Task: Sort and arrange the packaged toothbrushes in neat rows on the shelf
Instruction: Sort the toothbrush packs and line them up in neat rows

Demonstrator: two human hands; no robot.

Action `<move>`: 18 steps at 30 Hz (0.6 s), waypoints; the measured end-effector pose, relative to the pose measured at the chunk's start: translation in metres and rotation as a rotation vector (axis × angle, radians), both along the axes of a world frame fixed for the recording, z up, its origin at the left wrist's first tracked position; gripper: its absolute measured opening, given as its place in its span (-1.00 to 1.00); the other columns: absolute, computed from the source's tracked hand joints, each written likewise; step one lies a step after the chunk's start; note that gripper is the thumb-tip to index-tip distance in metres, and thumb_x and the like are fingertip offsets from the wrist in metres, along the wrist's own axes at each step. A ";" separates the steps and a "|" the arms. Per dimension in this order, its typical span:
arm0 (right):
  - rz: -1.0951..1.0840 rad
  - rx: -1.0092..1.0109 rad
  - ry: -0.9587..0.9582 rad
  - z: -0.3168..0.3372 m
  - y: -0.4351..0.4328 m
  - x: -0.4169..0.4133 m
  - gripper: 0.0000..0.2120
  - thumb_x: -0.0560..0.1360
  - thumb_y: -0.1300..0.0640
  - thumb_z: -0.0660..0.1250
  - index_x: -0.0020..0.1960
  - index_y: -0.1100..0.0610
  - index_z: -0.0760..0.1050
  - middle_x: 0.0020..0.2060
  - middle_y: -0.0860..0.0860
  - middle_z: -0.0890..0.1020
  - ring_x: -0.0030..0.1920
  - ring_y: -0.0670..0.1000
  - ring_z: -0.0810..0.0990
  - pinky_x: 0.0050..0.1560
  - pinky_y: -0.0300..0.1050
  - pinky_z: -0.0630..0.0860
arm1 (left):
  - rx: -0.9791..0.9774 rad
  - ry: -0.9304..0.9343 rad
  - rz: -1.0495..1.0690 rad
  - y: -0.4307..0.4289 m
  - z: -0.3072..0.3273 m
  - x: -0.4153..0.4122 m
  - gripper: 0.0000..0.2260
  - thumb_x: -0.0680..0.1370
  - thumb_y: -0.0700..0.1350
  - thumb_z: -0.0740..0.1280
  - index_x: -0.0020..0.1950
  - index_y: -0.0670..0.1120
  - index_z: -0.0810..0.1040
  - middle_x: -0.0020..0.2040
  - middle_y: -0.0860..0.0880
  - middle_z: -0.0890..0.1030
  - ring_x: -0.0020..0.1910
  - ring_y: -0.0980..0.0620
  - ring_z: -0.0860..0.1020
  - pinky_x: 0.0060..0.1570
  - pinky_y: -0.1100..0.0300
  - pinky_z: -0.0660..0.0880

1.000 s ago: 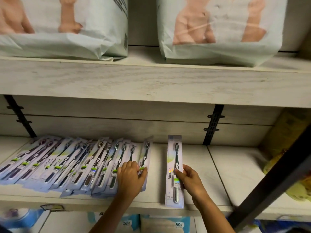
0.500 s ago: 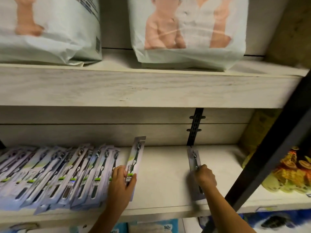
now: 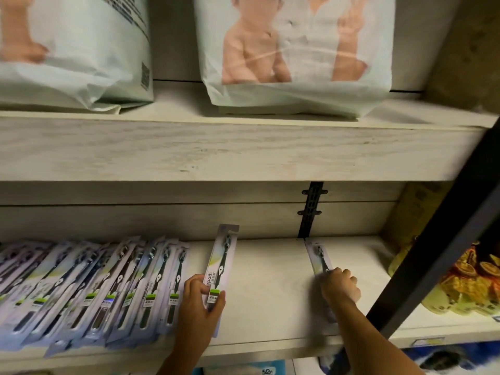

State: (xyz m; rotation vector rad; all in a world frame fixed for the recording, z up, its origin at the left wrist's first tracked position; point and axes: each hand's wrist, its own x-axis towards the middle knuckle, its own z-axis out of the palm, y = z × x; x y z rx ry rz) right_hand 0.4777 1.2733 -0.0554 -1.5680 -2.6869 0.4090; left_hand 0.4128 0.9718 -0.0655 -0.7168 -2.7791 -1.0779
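Several packaged toothbrushes (image 3: 89,290) lie overlapped in a slanted row on the left of the pale wooden shelf (image 3: 270,288). My left hand (image 3: 201,301) grips one toothbrush pack (image 3: 223,261) by its lower end; the pack is lifted off the row and points up toward the shelf's back. Further right, my right hand (image 3: 339,285) holds another toothbrush pack (image 3: 318,257) flat on the shelf, next to the black bracket (image 3: 311,209). Its lower part is hidden under my hand and blurred.
Two large diaper bags (image 3: 295,55) stand on the upper shelf. A black diagonal post (image 3: 438,253) crosses the right side, with yellow snack packets (image 3: 470,285) behind it. Bare shelf lies between my two hands. Blue packages (image 3: 267,369) sit on the level below.
My right hand slid its pack to the right, from beside the row to near the bracket. My left hand picked one pack up off the row. The camera turned right.
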 end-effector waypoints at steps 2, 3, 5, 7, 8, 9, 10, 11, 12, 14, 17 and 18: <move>0.011 0.031 -0.027 -0.001 0.001 -0.002 -0.64 0.60 0.06 0.09 0.34 0.16 0.33 0.26 0.10 0.41 0.24 0.11 0.41 0.16 -0.06 0.42 | 0.057 0.129 0.050 0.014 -0.008 -0.004 -0.70 0.46 0.09 0.34 0.08 -0.04 0.42 0.00 0.01 0.48 -0.09 0.13 0.49 -0.14 0.42 0.44; 0.021 0.054 -0.027 -0.001 0.001 -0.002 -0.64 0.60 0.05 0.08 0.34 0.16 0.33 0.26 0.10 0.41 0.25 0.11 0.40 0.17 -0.05 0.41 | 0.190 0.095 0.071 0.018 -0.006 -0.006 -0.70 0.42 0.03 0.40 0.04 -0.05 0.42 0.00 -0.01 0.50 -0.06 0.05 0.53 -0.12 0.28 0.51; 0.059 0.074 0.054 0.003 -0.005 -0.005 -0.65 0.61 0.02 0.07 0.31 0.15 0.36 0.25 0.13 0.43 0.24 0.14 0.41 0.16 -0.03 0.40 | 0.416 0.042 0.064 0.026 -0.003 -0.005 -0.69 0.36 -0.02 0.47 -0.09 0.03 0.36 0.03 0.06 0.51 -0.02 0.02 0.55 -0.12 0.23 0.58; 0.157 -0.048 0.280 0.011 -0.022 -0.008 -0.70 0.61 0.01 0.07 0.21 0.12 0.45 0.16 0.15 0.52 0.15 0.16 0.49 0.09 -0.05 0.44 | 0.456 0.045 0.048 0.036 -0.001 0.000 -0.58 0.33 -0.21 0.53 -0.16 0.07 0.28 0.08 0.01 0.47 0.04 0.01 0.52 -0.14 0.48 0.50; 0.219 -0.179 0.413 0.017 -0.035 -0.009 -0.70 0.61 -0.01 0.08 0.15 0.11 0.49 0.09 0.14 0.58 0.09 0.15 0.54 0.04 -0.07 0.46 | 0.463 0.040 0.051 0.040 -0.003 0.003 -0.55 0.32 -0.26 0.53 -0.18 0.06 0.26 0.09 -0.02 0.47 0.04 0.00 0.52 -0.14 0.57 0.44; 0.288 -0.327 0.520 0.023 -0.051 -0.010 -0.70 0.61 -0.05 0.10 0.11 0.10 0.51 0.03 0.12 0.63 0.03 0.13 0.58 0.02 -0.08 0.47 | 0.474 0.014 0.056 0.044 0.001 0.007 -0.55 0.31 -0.24 0.53 -0.18 0.05 0.26 0.09 -0.03 0.47 0.03 0.02 0.52 -0.13 0.61 0.38; 0.357 -0.466 0.589 0.029 -0.067 -0.009 -0.69 0.59 -0.08 0.12 0.10 0.08 0.52 -0.02 0.08 0.65 -0.02 0.08 0.60 0.00 -0.09 0.48 | 0.476 0.000 0.058 0.048 -0.001 0.008 -0.57 0.31 -0.17 0.54 -0.18 0.04 0.25 0.08 -0.03 0.47 0.01 0.03 0.53 -0.14 0.62 0.35; 0.409 -0.594 0.619 0.035 -0.083 -0.008 -0.70 0.57 -0.11 0.15 0.09 0.06 0.52 -0.05 0.04 0.66 -0.07 0.02 0.60 -0.04 -0.11 0.50 | 0.492 -0.022 0.049 0.051 0.001 0.012 -0.59 0.30 -0.08 0.51 -0.18 0.03 0.25 0.08 -0.01 0.48 -0.01 0.05 0.53 -0.15 0.61 0.34; 0.436 -0.699 0.635 0.040 -0.097 -0.007 -0.72 0.54 -0.11 0.21 0.09 0.06 0.51 -0.09 0.01 0.66 -0.11 -0.03 0.59 -0.09 -0.17 0.50 | 0.510 -0.045 0.047 0.057 0.002 0.014 -0.60 0.28 -0.01 0.47 -0.16 0.05 0.24 0.08 0.00 0.48 -0.02 0.05 0.54 -0.17 0.58 0.35; 0.416 -0.790 0.664 0.042 -0.112 -0.006 -0.75 0.49 -0.03 0.34 0.11 0.04 0.47 -0.16 0.01 0.64 -0.18 -0.06 0.59 -0.14 -0.20 0.55 | 0.527 -0.082 0.036 0.067 0.001 0.018 -0.60 0.27 0.06 0.44 -0.11 0.12 0.23 0.08 0.03 0.47 -0.03 0.05 0.55 -0.20 0.50 0.40; 0.346 -0.769 0.702 0.040 -0.113 -0.007 -0.69 0.43 0.08 0.43 0.10 0.06 0.40 -0.14 0.08 0.65 -0.14 0.02 0.64 -0.01 -0.01 0.60 | 0.563 -0.124 -0.002 0.078 0.003 0.023 -0.55 0.29 -0.08 0.52 -0.08 0.06 0.25 0.09 0.02 0.47 -0.02 0.06 0.54 -0.22 0.48 0.45; 0.351 -0.758 0.691 0.040 -0.112 -0.006 -0.68 0.43 0.07 0.44 0.09 0.06 0.38 -0.12 0.07 0.66 -0.11 0.04 0.65 -0.01 0.00 0.60 | 0.581 -0.139 -0.023 0.081 0.005 0.024 -0.54 0.30 -0.14 0.53 -0.07 0.03 0.26 0.09 0.00 0.46 -0.02 0.06 0.55 -0.22 0.49 0.46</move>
